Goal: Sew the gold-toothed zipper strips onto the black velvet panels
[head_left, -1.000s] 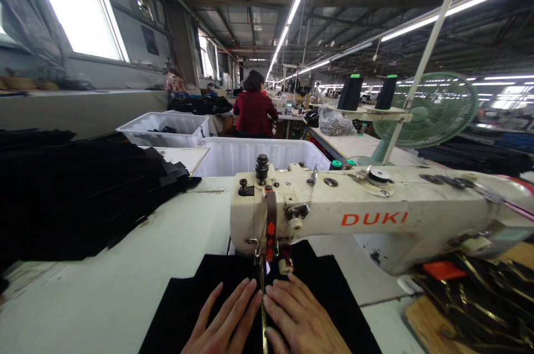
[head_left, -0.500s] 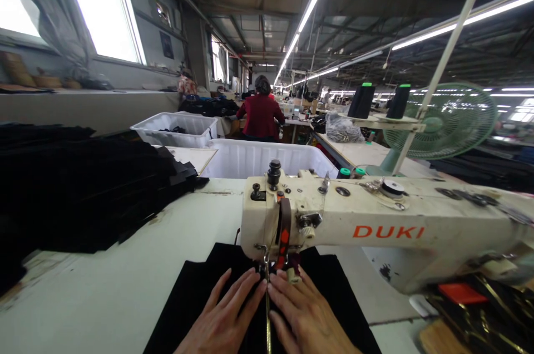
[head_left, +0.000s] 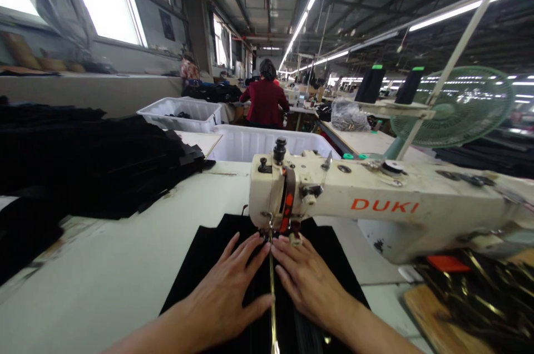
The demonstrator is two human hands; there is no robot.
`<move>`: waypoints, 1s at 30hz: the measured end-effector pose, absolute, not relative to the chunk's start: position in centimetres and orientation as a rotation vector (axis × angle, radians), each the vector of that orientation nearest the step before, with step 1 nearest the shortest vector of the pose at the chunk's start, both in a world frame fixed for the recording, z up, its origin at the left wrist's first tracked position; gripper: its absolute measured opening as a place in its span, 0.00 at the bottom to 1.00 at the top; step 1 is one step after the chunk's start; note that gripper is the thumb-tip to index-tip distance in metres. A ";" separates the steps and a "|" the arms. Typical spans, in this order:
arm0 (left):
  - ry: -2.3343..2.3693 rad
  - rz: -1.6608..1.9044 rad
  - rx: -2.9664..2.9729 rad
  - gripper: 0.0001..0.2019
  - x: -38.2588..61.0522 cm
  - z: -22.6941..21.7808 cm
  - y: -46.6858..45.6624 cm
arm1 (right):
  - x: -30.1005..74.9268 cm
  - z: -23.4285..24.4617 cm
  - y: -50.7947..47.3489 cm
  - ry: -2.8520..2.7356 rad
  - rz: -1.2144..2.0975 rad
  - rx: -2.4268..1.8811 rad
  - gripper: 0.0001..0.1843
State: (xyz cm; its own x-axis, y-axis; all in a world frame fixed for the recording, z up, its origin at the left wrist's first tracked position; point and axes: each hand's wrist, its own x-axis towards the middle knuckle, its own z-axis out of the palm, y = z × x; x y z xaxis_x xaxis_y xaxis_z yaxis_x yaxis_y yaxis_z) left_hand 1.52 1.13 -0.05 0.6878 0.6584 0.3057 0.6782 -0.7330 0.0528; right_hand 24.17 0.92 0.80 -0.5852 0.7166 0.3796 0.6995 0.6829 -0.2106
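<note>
A black fabric panel (head_left: 196, 270) lies under the head of a white sewing machine (head_left: 334, 192) marked DUKI. A narrow gold zipper (head_left: 272, 293) runs down the panel's middle, up to the needle area. My left hand (head_left: 233, 279) rests flat on the cloth left of the zipper, fingers spread, its thumb reaching the gold strip. On the other side my right hand (head_left: 306, 273) lies flat with fingers stretched forward, close to the presser foot. Both hands press on the cloth without gripping it. The fingertips and presser foot partly hide the stitching spot.
Stacked black cloth pieces (head_left: 92, 159) cover the table's left side. Gold-edged black strips (head_left: 479, 287) lie at right by a wooden board (head_left: 438, 320). Beyond the machine stand white plastic bins (head_left: 267, 139), thread cones (head_left: 369, 85), a green fan (head_left: 454, 109) and a seated person (head_left: 266, 101).
The camera view has tipped down, so the machine and hands sit higher in the picture. More of my forearms and of the zipper shows. Both hands stay flat beside the zipper.
</note>
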 end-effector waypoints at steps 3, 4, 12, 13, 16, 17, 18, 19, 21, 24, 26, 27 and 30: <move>-1.147 -0.402 -2.893 0.30 1.6 0.5 -0.4 | 24.1 1.7 -0.8 -2.525 0.149 -1.193 0.23; -1.136 -0.395 -2.908 0.30 1.6 0.8 -1.5 | 24.2 2.0 -1.8 -2.539 0.197 -1.222 0.23; -1.069 -0.801 -2.847 0.33 0.2 -0.2 -10.2 | 24.4 1.2 -10.6 -2.475 0.354 -1.109 0.41; -1.096 -0.803 -2.850 0.30 -0.1 -0.6 -10.1 | 24.3 0.9 -10.8 -2.449 0.336 -1.119 0.39; -1.160 -0.762 -2.894 0.23 -0.9 -1.1 -9.4 | 24.0 0.9 -10.8 -2.418 0.319 -1.129 0.30; -1.160 -0.752 -2.912 0.22 -1.1 -1.1 -9.2 | 24.0 1.2 -10.7 -2.428 0.321 -1.112 0.28; -1.139 -0.755 -2.925 0.23 -1.2 -1.1 -9.2 | 24.0 1.6 -10.6 -2.444 0.323 -1.088 0.27; -1.106 -0.758 -2.934 0.24 -1.3 -1.0 -9.3 | 24.1 2.0 -10.7 -2.464 0.326 -1.062 0.26; -1.018 -0.762 -2.936 0.25 -1.2 -0.8 -9.6 | 24.3 2.8 -10.9 -2.501 0.335 -1.018 0.25; -0.901 -0.789 -2.895 0.25 -0.8 -0.6 -10.0 | 24.6 3.4 -11.5 -2.514 0.350 -1.023 0.25; -0.855 -0.823 -2.852 0.25 -0.4 -0.3 -10.3 | 24.4 3.2 -11.7 -2.465 0.347 -1.077 0.21; -0.851 -0.833 -2.829 0.25 -0.1 -0.1 -10.4 | 24.3 2.9 -11.7 -2.430 0.334 -1.104 0.18; -0.862 -0.823 -2.780 0.26 0.4 0.3 -10.7 | 23.6 2.2 -11.5 -2.335 0.252 -1.143 0.13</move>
State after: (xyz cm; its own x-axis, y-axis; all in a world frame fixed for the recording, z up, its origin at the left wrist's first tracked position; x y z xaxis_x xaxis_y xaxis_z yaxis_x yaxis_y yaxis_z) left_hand 0.39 -10.71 0.29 0.6905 0.4906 0.5315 0.5540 -0.8312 0.0476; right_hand 23.65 -11.51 2.21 -0.5060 0.7778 0.3728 0.6801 0.6256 -0.3821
